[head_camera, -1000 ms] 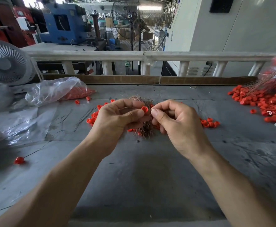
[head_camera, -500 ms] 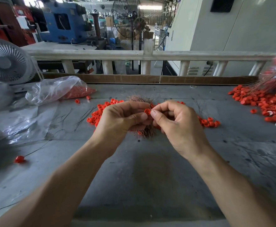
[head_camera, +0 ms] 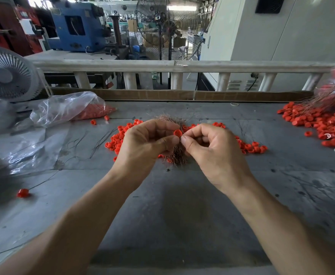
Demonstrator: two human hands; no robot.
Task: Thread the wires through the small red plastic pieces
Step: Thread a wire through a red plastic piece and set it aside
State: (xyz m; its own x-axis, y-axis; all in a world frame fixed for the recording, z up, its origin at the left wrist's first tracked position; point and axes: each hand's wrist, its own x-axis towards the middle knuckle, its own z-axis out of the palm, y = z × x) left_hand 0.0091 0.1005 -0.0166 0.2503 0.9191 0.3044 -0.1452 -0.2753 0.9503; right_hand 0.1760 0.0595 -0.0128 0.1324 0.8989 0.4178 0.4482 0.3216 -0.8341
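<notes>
Head view: at right edge of frame, a heap of small red plastic caps w/ thin wires point(head_camera: 327, 124) already through looks done; loose red caps point(head_camera: 119, 138) at centre still to do. Left hand point(head_camera: 144, 143) pinches one small round red cap point(head_camera: 177, 133) above the counter point(head_camera: 182, 205), just over a brown wire bundle point(head_camera: 175, 153). Right hand point(head_camera: 212, 149), fingers curled, pinches at the cap's edge, prob. a wire; too fine to see.

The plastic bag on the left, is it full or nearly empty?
Nearly empty. The plastic bag lies collapsed on the table, with red pieces only at its right end.
</notes>
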